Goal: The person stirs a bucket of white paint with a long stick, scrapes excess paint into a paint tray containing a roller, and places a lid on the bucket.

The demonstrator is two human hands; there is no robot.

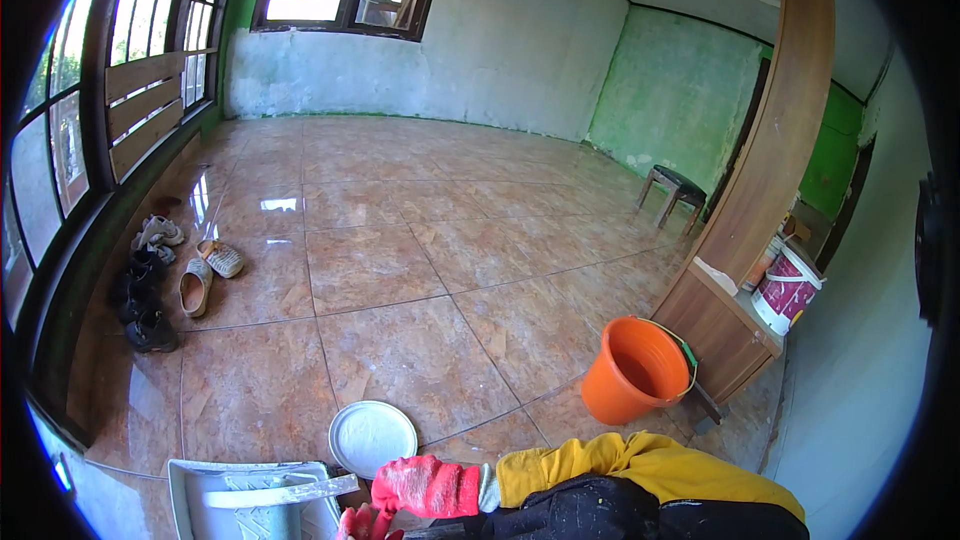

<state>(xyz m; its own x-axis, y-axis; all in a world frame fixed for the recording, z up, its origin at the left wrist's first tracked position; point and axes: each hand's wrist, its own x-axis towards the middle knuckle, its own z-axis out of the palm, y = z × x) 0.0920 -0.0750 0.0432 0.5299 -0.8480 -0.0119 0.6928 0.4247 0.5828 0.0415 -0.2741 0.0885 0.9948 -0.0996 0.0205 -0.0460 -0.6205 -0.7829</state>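
Red-gloved hands (422,488) at bottom centre, partly cut off, grip impossible to tell, paint roller (270,522) in pale tray (179,500) at lower left, orange bucket (612,390) at lower right

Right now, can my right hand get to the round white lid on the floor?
Probably yes: your gloved right hand is close by the white lid, with nothing visible blocking the way. I can't tell whether it already holds something.
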